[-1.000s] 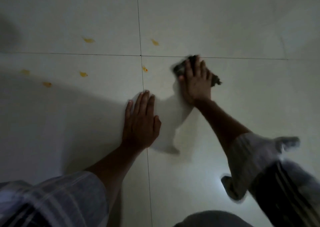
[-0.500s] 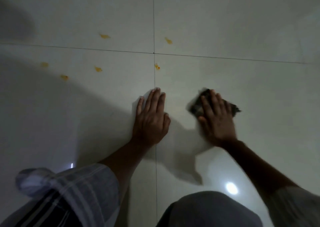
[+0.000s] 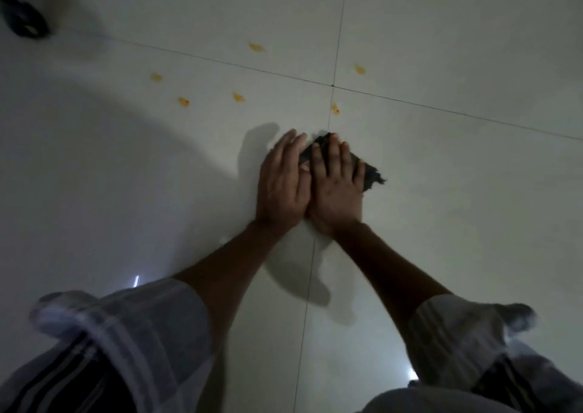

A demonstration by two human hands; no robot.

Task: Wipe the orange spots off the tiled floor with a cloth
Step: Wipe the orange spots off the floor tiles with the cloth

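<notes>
While both sleeves (image 3: 126,334) sit blurred at the near edge, the forearms converge on the tiled floor (image 3: 441,223) at its vertical grout line. Left hand (image 3: 282,182) lies flat, fingers together and extended, holding nothing, its inner edge touching the dark cloth (image 3: 369,176). Right hand (image 3: 336,188) presses flat on that cloth, fingers spread over it rather than curled round it. Just beyond the cloth: nearest orange spot (image 3: 335,109), beside the grout line. Further out, five more spots, e.g. (image 3: 238,97) and (image 3: 359,69), all unwiped. Dark object (image 3: 23,18) at far left, identity unclear. Risk, judged: an open-palm press could let the cloth slip or bunch, smearing the spot. Versus half a second ago: cloth was well right of the left hand; now the hands touch.
</notes>
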